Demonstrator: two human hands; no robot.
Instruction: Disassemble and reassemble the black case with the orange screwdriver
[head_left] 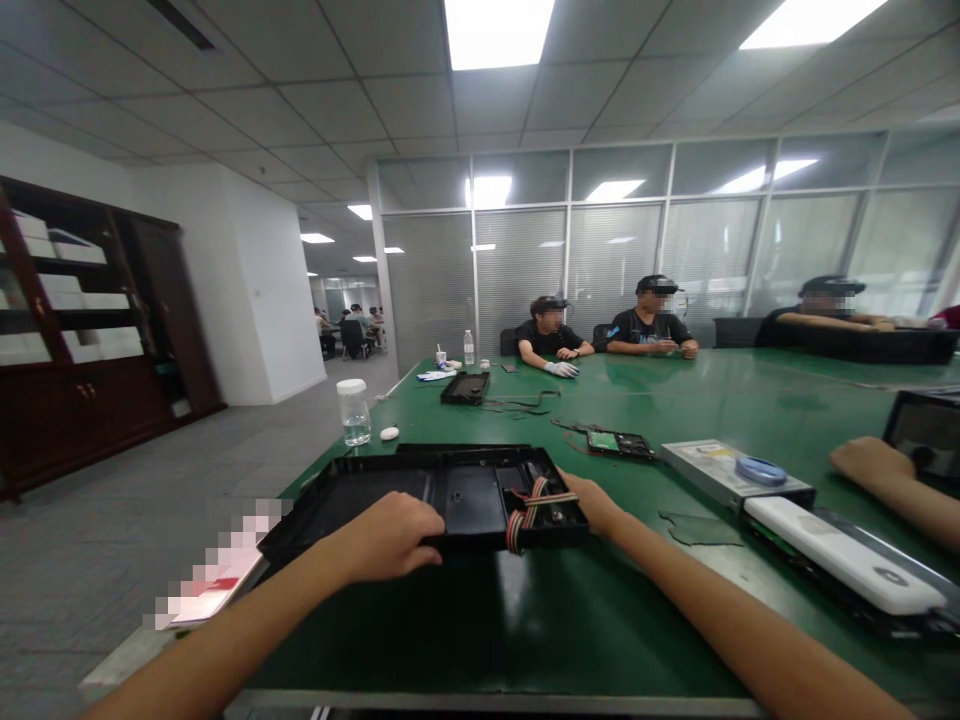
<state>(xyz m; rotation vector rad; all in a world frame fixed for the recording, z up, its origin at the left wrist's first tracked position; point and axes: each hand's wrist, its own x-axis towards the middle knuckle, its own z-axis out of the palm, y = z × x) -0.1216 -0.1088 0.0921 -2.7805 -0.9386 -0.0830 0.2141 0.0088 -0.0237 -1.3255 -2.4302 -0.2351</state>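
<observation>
A black plastic device casing [390, 490] lies open on the green table [525, 620] in front of me. My left hand [390, 535] is curled over its near edge, fingers closed on the rim. My right hand [592, 500] grips the casing's right end, fingers hidden behind the edge. A striped ribbon cable [529, 510] loops over the casing's right front corner between my hands.
A silver drive [724, 470] with a blue ring, a white bar-shaped device [840, 555] and a small circuit board [619, 442] lie to the right. Another person's arm [892, 480] rests at the right edge. A clear cup [354, 410] stands left. Three people sit at the far end.
</observation>
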